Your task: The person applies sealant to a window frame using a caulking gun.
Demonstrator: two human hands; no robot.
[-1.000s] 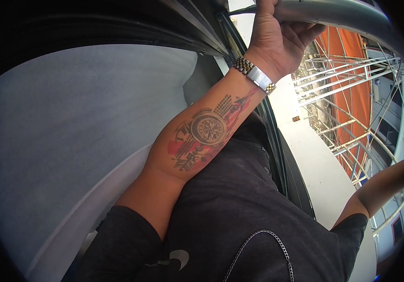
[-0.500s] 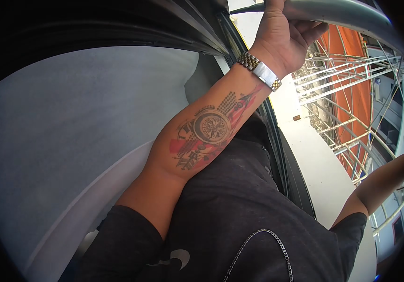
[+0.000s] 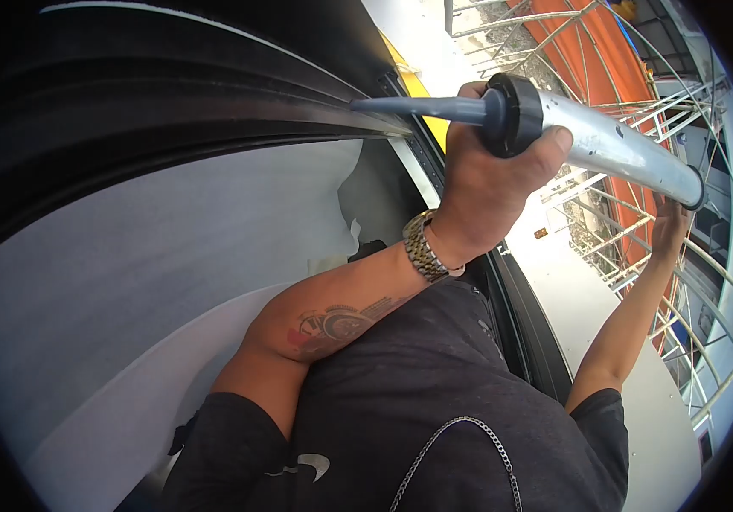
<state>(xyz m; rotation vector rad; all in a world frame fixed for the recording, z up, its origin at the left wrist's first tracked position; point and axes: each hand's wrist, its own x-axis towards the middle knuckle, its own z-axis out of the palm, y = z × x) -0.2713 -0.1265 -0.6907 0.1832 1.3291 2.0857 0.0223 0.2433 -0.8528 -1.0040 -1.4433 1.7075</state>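
Observation:
My left hand (image 3: pixel 486 183), with a metal watch on the wrist, is closed around the front of a silver sealant tube (image 3: pixel 622 149), just behind its black collar (image 3: pixel 511 115). The tube's long grey nozzle (image 3: pixel 418 107) points left, and its tip lies against the seam under a black frame (image 3: pixel 213 94). My right hand (image 3: pixel 669 226) reaches up to the tube's rear end and holds it there; its fingers are partly hidden behind the tube.
A large pale grey panel (image 3: pixel 170 256) fills the left, under the curved black frame. At right, a white ledge (image 3: pixel 588 316) runs down past a black edge strip. Beyond it stand metal scaffolding bars and orange sheeting (image 3: pixel 588 51).
The tube has come down fully into view, nozzle now at the seam. My right hand rose from the far right edge to the tube's rear end. My left forearm has lowered and turned.

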